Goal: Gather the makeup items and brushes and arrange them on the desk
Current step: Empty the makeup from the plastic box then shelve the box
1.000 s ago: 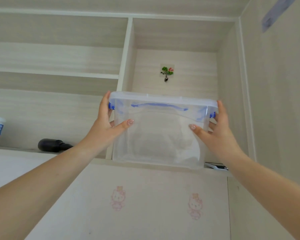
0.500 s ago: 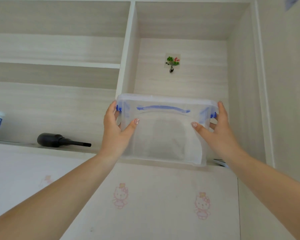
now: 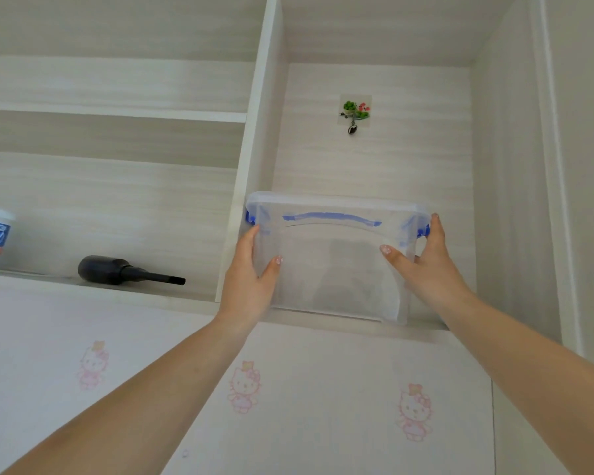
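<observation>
A clear plastic storage box (image 3: 336, 258) with a translucent lid, blue handle and blue side clips sits upright in the shelf compartment, held between the left hand (image 3: 251, 286) and right hand (image 3: 426, 265).

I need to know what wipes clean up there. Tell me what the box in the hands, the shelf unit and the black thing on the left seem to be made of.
Box: clear, slightly frosted plastic, since the shelf shows through it; blue plastic clips and handle.
Shelf unit: probably laminated board, matte, with a printed pale wood grain.
Black thing: likely matte plastic or rubber; hard to tell.
</observation>
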A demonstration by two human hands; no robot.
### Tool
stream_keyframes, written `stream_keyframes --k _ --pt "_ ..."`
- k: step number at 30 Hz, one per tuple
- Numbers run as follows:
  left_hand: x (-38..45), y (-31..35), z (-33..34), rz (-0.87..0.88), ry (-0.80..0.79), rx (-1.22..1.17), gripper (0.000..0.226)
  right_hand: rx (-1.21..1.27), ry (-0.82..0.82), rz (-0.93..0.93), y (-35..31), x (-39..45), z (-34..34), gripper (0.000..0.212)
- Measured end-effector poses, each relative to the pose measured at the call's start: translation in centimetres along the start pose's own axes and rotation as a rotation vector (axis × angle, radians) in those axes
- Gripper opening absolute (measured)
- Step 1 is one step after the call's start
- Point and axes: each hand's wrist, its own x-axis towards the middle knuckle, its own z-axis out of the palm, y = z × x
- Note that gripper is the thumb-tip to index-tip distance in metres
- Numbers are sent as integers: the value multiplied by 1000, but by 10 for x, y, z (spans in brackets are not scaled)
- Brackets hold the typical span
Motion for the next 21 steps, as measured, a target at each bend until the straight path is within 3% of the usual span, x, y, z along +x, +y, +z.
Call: stream_keyframes --k 6,21 --pt "3 -13 4 -57 -12 -1 57 11 -23 19 10 8 6 95" --pt "-5 9 2 -126 4 29 60 -7 19 102 -2 -5 11 104"
